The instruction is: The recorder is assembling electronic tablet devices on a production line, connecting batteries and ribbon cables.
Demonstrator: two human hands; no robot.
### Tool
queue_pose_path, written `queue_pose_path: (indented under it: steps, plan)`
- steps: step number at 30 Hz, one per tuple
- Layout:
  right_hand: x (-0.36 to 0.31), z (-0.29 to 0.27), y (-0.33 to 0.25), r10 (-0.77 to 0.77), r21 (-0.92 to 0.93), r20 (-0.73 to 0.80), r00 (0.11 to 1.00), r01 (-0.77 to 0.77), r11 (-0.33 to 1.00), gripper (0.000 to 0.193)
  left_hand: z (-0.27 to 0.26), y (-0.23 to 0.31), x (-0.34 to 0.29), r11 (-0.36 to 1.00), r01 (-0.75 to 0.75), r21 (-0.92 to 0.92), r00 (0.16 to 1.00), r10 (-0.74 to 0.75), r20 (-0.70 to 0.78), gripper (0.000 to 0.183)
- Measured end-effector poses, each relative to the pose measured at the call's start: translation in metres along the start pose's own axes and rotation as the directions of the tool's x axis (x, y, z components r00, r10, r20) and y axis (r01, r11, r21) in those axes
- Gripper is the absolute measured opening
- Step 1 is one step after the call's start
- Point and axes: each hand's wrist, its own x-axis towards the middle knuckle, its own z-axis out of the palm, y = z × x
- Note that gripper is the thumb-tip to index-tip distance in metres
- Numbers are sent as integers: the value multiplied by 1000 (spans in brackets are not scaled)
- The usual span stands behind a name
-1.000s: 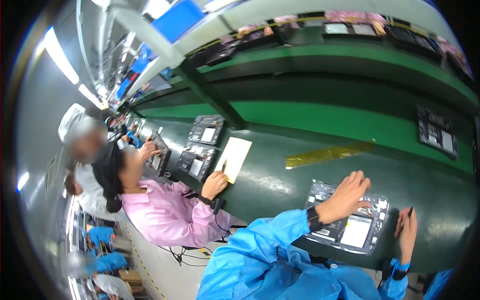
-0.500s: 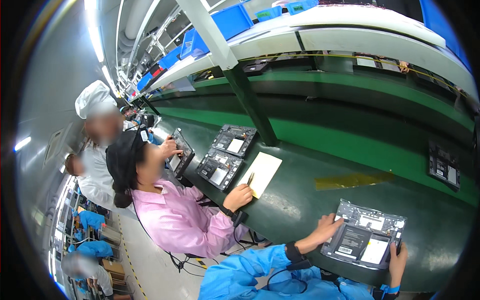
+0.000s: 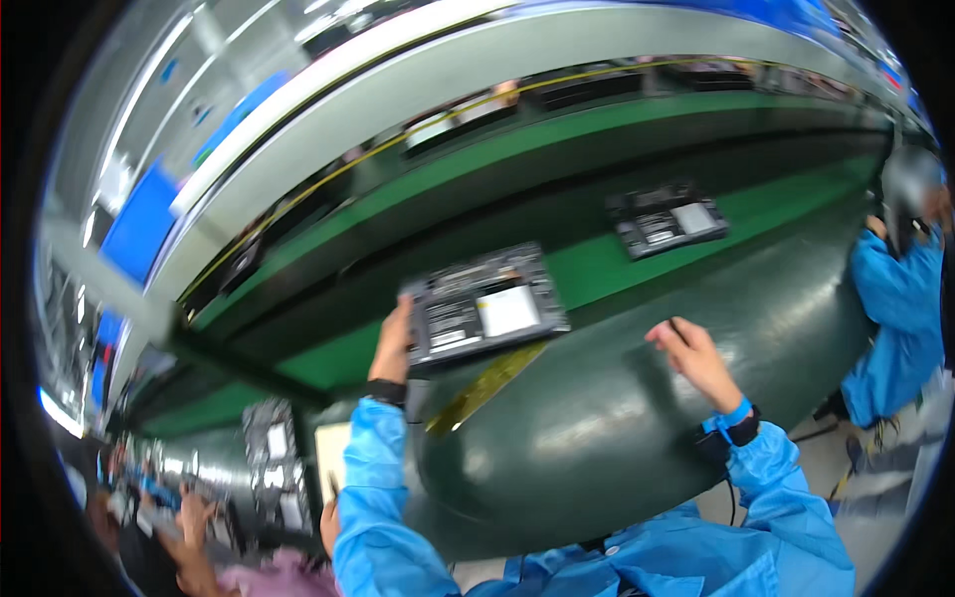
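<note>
Two hands flank the dark device tray [image 3: 484, 308] on the green worktop [image 3: 617, 418]: the left hand [image 3: 393, 343] pinches its left short edge, long axis running rightward. Nothing is in the right hand [image 3: 693, 358], whose loosely curled grip rests just beside the tray's right end.

White rectangular label [image 3: 508, 309] on the dark open device [image 3: 485, 306] near centre, which the left hand [image 3: 392, 343] grips at its left edge; a second white label [image 3: 693, 217] on the like device [image 3: 667, 218] farther right on the green belt. Blue rectangular signs [image 3: 139, 221] hang far left, a smaller one [image 3: 235, 117] above; a white sheet [image 3: 333, 456] lies near left
</note>
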Motion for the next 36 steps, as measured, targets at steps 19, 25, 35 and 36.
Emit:
queue_pose_path:
  steps: [19, 25, 35, 36]
  plan:
    - [195, -306, 86, -113, -458, -474, 873, -135, 879, 38, 258, 48, 87, 999, -49, 11, 718, 27, 696, 55]
    - [285, -221, 70, -181, -619, -325, 928, -64, 783, 53, 379, -54, 157, 887, -435, 156, 704, 227, 672, 49]
    - [228, -358, 206, -165, -189, -239, 957, 121, 974, 59, 430, 9, -22, 894, -105, 435, 990, 51, 135, 89]
    - [205, -341, 199, -173, -178, -241, 955, 132, 975, 60, 405, -2, -39, 881, -189, 433, 980, 140, 143, 87]
